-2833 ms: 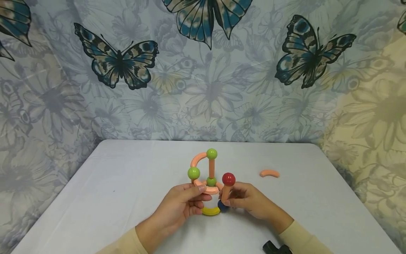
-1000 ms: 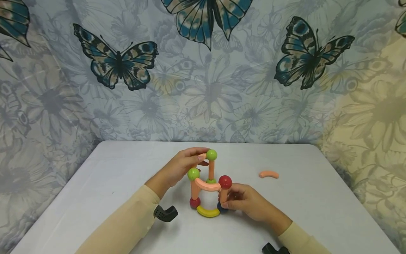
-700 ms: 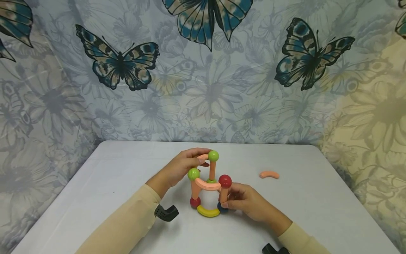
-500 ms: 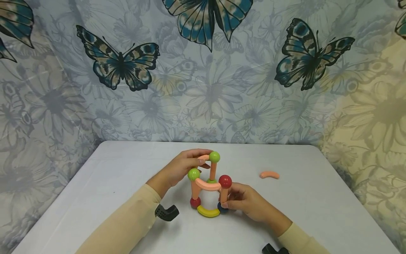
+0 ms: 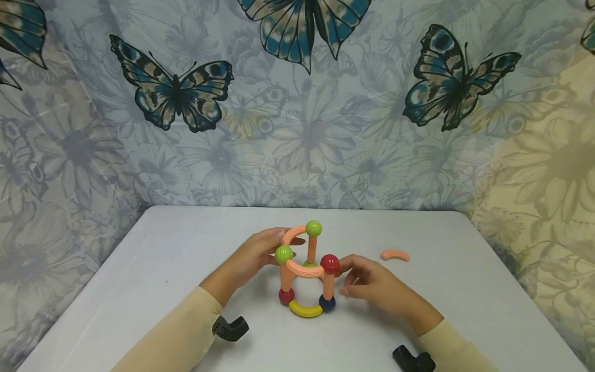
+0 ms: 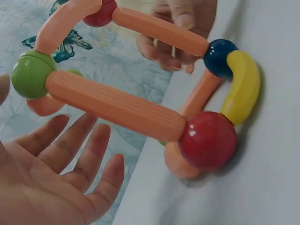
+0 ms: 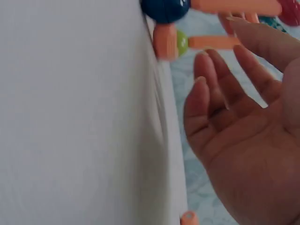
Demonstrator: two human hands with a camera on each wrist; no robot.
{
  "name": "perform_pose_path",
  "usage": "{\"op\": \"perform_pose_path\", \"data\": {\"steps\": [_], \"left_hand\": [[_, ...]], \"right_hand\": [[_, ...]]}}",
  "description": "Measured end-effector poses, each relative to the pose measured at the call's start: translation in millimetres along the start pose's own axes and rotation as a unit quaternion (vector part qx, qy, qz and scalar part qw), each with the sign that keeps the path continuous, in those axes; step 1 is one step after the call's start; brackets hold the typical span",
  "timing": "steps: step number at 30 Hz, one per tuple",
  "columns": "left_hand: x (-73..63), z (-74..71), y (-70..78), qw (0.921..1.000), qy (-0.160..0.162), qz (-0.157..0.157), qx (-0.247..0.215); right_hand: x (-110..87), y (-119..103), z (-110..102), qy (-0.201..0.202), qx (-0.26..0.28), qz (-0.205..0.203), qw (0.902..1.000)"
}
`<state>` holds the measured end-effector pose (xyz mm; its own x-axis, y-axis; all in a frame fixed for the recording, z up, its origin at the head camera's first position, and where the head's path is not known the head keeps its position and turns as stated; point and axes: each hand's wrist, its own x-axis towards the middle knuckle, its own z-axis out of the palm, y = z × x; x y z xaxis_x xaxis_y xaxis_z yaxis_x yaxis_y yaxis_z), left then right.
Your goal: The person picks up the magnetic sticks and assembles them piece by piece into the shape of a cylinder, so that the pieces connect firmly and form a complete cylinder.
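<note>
A frame of magnetic balls and rods stands upright on the table. In the head view it has a green ball (image 5: 284, 254) at the left, another on a tall rod (image 5: 312, 250) behind, and a red ball (image 5: 330, 264) over a blue ball (image 5: 327, 303) at the right. A yellow curved rod (image 5: 305, 310) joins the bottom front. My left hand (image 5: 253, 256) is beside the frame's left side; its fingers spread loosely around it, gripping nothing in the left wrist view. My right hand (image 5: 372, 281) is at the right, fingers loosely bent, fingertips close to the red ball.
One loose orange curved rod (image 5: 395, 254) lies on the white table (image 5: 139, 294), behind and right of the frame. Black wrist cameras (image 5: 231, 328) hang below both sleeves. A butterfly-patterned cloth hangs behind the table.
The left hand has loosened from the upper curved rod and drawn down and left. The right hand has let go of the right upright rod and moved right. The frame stays standing.
</note>
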<state>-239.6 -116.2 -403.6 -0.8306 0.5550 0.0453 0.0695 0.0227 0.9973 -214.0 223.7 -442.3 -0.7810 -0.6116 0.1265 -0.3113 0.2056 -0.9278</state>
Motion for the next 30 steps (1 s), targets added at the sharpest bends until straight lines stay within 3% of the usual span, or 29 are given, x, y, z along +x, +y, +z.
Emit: {"op": "perform_pose_path", "data": {"steps": [5, 11, 14, 17, 21, 25, 30], "left_hand": [[-16.6, -8.2, -16.7, 0.9999, -0.009, -0.012, 0.001], [-32.2, -12.1, -35.3, 0.9986, -0.025, -0.04, 0.025], [-35.1, -9.1, -39.8, 0.9975, -0.036, -0.033, 0.051], [-36.5, -3.0, -43.3, 0.9942, -0.037, -0.011, 0.1], [-38.3, 5.8, -46.4, 0.986, -0.02, 0.011, 0.165], [-38.4, 12.1, -47.5, 0.9812, -0.008, 0.022, 0.192], [-37.7, 16.6, -47.8, 0.981, 0.001, 0.027, 0.192]], "right_hand": [[-4.5, 2, -21, 0.096, -0.034, 0.009, 0.9948], [-13.0, 7, -44, 0.215, -0.028, 0.01, 0.9762], [-16.4, 12, -53, 0.253, -0.016, 0.015, 0.9672], [-21.1, 17, -62, 0.281, -0.047, 0.038, 0.9577], [-28.4, 26, -72, 0.293, -0.12, 0.103, 0.9429], [-30.1, 36, -78, 0.264, -0.144, 0.159, 0.9405], [-27.3, 45, -77, 0.238, -0.195, 0.153, 0.939]]}}
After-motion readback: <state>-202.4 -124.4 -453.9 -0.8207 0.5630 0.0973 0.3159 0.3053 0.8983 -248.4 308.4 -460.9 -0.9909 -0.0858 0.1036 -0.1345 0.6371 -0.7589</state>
